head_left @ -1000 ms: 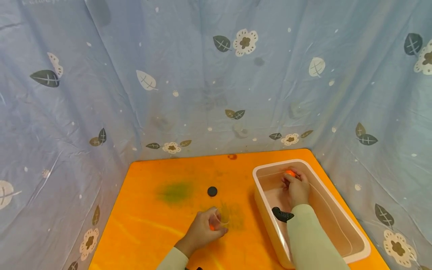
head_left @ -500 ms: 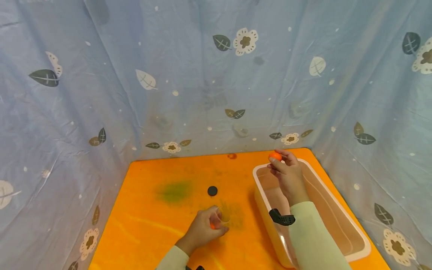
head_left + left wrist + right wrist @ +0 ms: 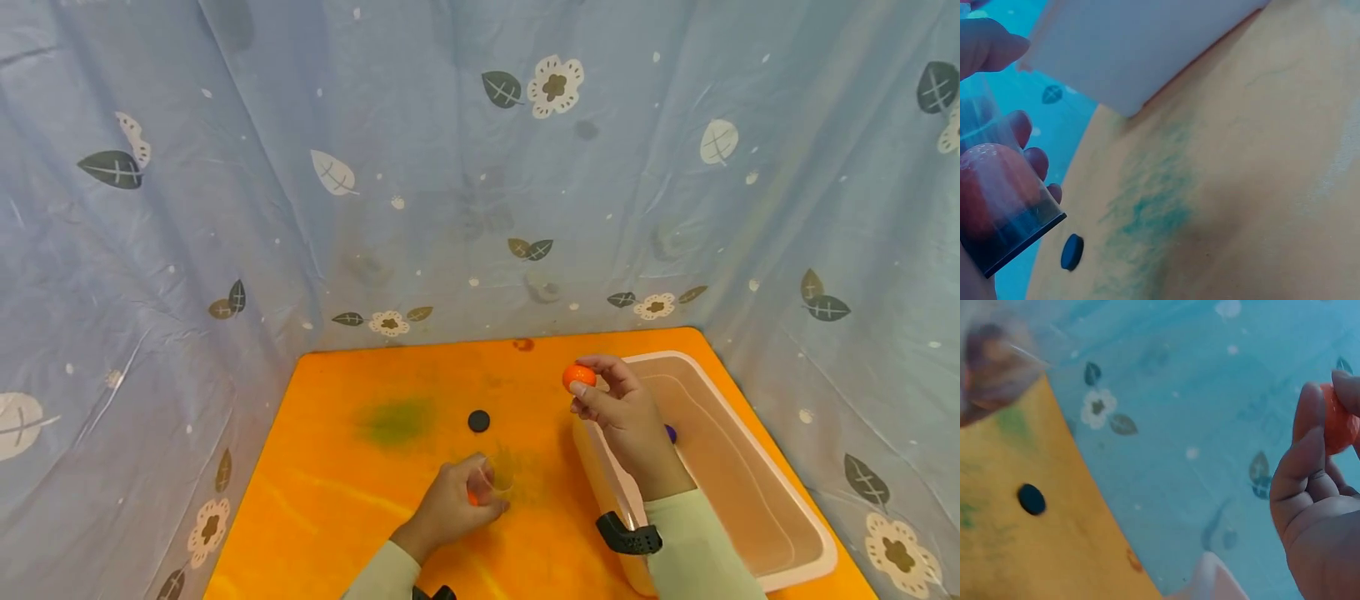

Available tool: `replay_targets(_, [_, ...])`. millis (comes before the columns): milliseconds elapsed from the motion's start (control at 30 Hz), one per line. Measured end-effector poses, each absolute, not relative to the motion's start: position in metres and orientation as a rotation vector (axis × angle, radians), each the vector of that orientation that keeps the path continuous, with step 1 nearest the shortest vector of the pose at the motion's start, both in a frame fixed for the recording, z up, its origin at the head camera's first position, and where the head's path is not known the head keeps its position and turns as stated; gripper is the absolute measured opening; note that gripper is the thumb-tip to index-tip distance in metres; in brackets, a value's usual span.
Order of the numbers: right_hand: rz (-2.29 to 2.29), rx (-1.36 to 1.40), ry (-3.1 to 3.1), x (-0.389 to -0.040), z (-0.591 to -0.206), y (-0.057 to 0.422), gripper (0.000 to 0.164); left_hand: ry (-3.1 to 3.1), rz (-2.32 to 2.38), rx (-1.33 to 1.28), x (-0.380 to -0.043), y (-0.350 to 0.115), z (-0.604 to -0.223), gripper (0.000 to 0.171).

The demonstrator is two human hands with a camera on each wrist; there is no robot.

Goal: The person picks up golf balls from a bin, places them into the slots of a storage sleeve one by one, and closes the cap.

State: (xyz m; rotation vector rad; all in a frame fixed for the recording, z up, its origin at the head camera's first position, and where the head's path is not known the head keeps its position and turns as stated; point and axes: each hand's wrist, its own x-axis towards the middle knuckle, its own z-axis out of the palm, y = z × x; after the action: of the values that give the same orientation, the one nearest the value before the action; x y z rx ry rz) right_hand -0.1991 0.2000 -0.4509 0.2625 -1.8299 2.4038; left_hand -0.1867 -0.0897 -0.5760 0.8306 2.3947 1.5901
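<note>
In the head view my left hand [image 3: 452, 510] grips a clear cylinder [image 3: 498, 477] over the table. The left wrist view shows its dark base and an orange-red ball [image 3: 994, 181] inside it. My right hand [image 3: 633, 425] pinches another orange ball [image 3: 579, 377] between thumb and fingers, raised at the left rim of the pale pink bin [image 3: 738, 475]. Behind that hand, a small purple-blue thing [image 3: 671, 433], partly hidden, shows inside the bin. A black disc, like a cap [image 3: 478, 421], lies flat on the table beyond the left hand.
The orange table [image 3: 337, 500] carries green stains. Light-blue patterned curtains [image 3: 420, 167] hang behind it and along both sides. The bin stands along the table's right edge.
My right hand has lifted the orange ball out of the bin and carried it left, past the rim. The purple-blue thing has come into view. The left hand holds its place with the cylinder.
</note>
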Motion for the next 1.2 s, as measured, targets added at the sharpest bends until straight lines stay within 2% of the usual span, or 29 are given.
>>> replay_targets(400, [2.410,0.419,-2.075,-0.168,-0.469,0.157,0.039,2.395,1.621,0.888,-0.189,-0.085,-0.574,0.027])
replay_targets(633, [2.468,0.528,-2.076,-0.161,-0.489,0.142,0.034,2.390,1.669,0.869,-0.188,-0.088,-0.577,0.029])
replay_targets(1200, [2.409,0.476,-2.272,-0.153,-0.499,0.133,0.034,2.377,1.728,0.963,-0.190,-0.088,-0.580,0.042])
